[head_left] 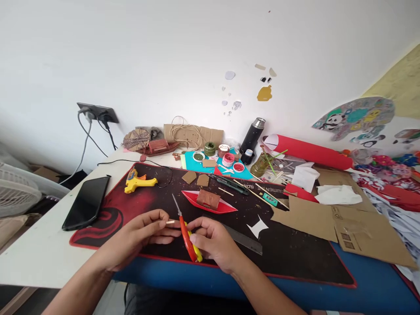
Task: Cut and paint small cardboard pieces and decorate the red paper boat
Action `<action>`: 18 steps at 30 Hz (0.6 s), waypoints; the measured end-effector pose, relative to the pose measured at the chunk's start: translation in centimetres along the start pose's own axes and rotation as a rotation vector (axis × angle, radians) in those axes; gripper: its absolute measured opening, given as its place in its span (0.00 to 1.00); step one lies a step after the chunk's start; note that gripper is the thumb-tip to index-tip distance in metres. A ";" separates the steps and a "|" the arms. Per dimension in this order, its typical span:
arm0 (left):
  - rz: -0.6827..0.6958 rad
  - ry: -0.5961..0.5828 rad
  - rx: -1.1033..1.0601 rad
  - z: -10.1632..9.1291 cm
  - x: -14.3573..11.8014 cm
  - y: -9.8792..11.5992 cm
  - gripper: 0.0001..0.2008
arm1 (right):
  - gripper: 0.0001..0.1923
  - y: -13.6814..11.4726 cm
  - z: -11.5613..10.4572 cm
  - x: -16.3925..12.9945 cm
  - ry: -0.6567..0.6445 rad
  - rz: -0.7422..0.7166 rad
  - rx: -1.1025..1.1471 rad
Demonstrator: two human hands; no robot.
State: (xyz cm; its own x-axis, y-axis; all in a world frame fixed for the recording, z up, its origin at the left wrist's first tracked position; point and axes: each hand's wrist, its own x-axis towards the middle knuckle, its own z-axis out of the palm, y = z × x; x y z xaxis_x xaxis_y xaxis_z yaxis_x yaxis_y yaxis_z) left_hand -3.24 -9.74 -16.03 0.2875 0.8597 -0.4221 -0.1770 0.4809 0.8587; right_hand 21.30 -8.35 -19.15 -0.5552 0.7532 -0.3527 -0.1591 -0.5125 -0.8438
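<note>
Left hand (pixel 139 234) pinches a short stick (pixel 169 222) in its fingertip grip, above the mat (pixel 295 253) on the table (pixel 39 249). Right hand (pixel 213 240) closes its grip around scissors (pixel 185 234), blades meeting the stick. A red paper boat (pixel 210 202) lies just behind; glue gun (pixel 139 181) and phone (pixel 87 202) to the left.

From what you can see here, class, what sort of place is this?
Probably a home craft desk. A yellow glue gun lies on the mat, open paint pots stand behind, cardboard lies about, and the right hand holds scissors.
</note>
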 end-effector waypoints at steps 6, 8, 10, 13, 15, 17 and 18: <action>0.038 0.045 -0.155 1.9 0.2 -0.3 0.18 | 0.27 -0.1 -0.2 -1.4 -0.082 0.012 0.089; 0.056 0.050 -0.148 2.2 0.0 -0.1 0.17 | 0.25 -0.1 -0.1 -1.9 -0.142 0.031 0.116; 0.091 0.085 -0.089 2.4 -0.1 0.4 0.17 | 0.26 -0.1 0.0 -2.2 -0.168 0.037 0.154; 0.206 0.171 0.037 3.2 0.2 1.5 0.20 | 0.31 -0.1 -0.2 -2.3 -0.178 -0.011 0.170; 0.282 0.197 0.106 4.1 0.7 2.5 0.21 | 0.35 -0.3 -0.6 -2.1 -0.207 -0.070 0.143; 0.336 0.182 0.166 5.1 1.5 3.4 0.20 | 0.39 -0.8 -1.1 -1.9 -0.236 -0.113 0.121; 0.358 0.164 0.194 5.7 2.0 3.9 0.19 | 0.41 -1.2 -1.5 -1.8 -0.230 -0.125 0.116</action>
State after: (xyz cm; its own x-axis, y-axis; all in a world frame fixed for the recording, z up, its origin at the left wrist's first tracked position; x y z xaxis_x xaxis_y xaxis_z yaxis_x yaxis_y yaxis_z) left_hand 1.98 -7.11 -11.92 0.0846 0.9898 -0.1149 -0.0536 0.1197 0.9914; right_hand 23.70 -8.53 -18.12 -0.6937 0.7072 -0.1366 -0.3231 -0.4750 -0.8185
